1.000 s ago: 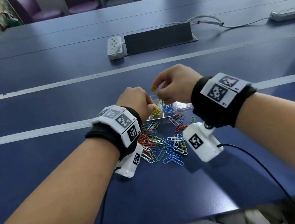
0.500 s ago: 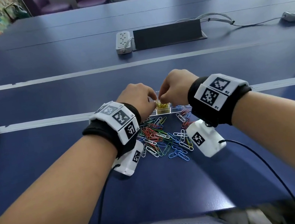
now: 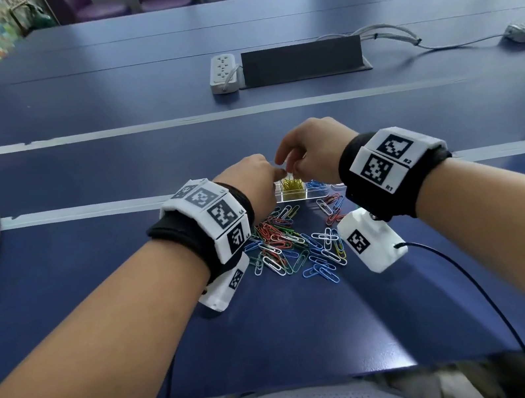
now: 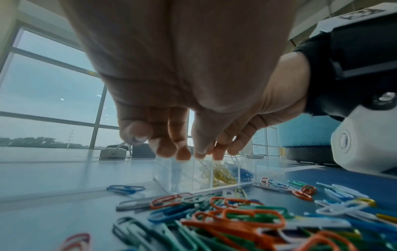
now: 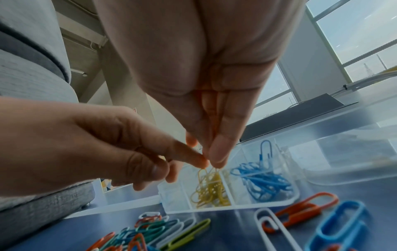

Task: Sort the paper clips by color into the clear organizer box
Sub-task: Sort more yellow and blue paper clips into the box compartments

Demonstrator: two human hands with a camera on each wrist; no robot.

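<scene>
At the frame's centre both hands, the left hand and right hand, pinch yellow clips above the clear organizer box, so they should let go low, squarely over the yellow compartment, clear of the blue clips.

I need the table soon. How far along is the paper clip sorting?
Early on. Done: the clear organizer box holds yellow clips in one compartment, blue clips in the next. In hand: the left hand and right hand pinch yellow clips over the yellow compartment. Left: the mixed pile on the table.
</scene>
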